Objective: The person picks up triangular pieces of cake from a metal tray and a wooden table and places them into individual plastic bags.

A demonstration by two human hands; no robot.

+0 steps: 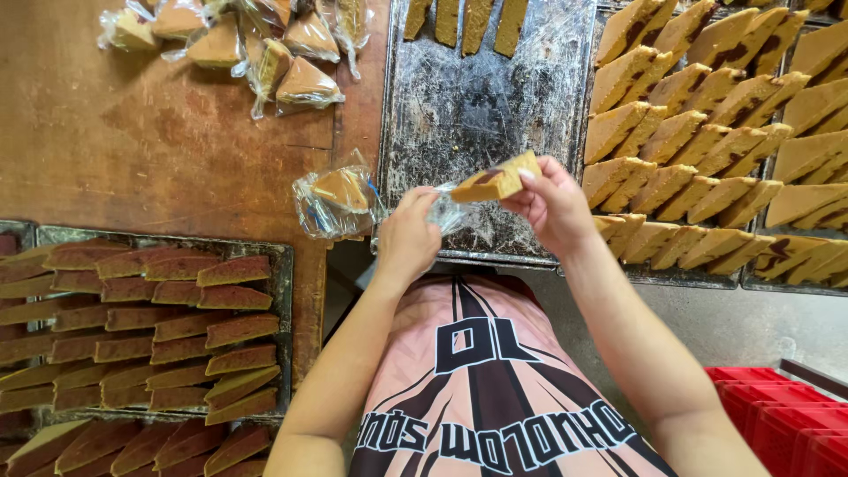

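Observation:
My right hand (pixel 555 205) holds a tan wedge-shaped cake slice (pixel 496 181) with a dark filling line, lifted above a nearly bare dark metal tray (pixel 477 106). My left hand (pixel 408 234) pinches a small clear plastic bag (pixel 447 212) just below and left of the slice. The bag's mouth touches the slice's lower edge. A bagged slice (pixel 337 200) lies on the brown wooden table (pixel 159 141) just left of my left hand.
Trays of tan cake slices (pixel 707 132) fill the right side. Several slices (pixel 459 22) rest at the top of the dark tray. Wrapped slices (pixel 256 44) are piled at top left. A tray of reddish-topped slices (pixel 159 336) sits lower left. Red crates (pixel 777 415) stand lower right.

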